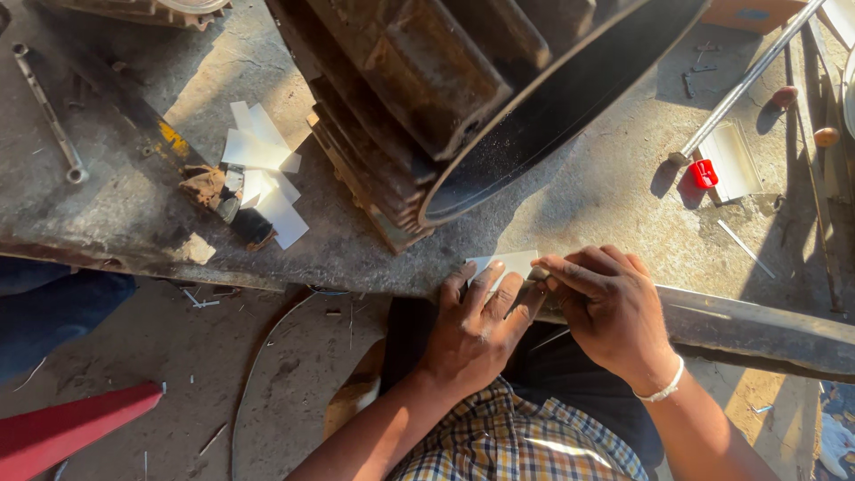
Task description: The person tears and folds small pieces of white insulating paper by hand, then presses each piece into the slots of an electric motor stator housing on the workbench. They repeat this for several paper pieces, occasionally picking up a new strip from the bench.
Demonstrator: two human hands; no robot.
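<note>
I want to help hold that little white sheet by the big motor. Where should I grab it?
Pinch the white sheet at its far edge, coming from the motor side. It lies flat on the bench, and both hands, left and right, cover its near edge.

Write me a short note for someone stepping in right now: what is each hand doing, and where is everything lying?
Left hand: fingers flat on a small white sheet at the bench edge.
Right hand: fingertips pinching at that sheet's right side; whether it holds a tool cannot be told.
More white cut pieces lie up left, beside a dark hand tool.
The big rusty motor sits just behind the hands.
Done: several pieces look cut. Left: the sheet in hand looks unfinished.
</note>
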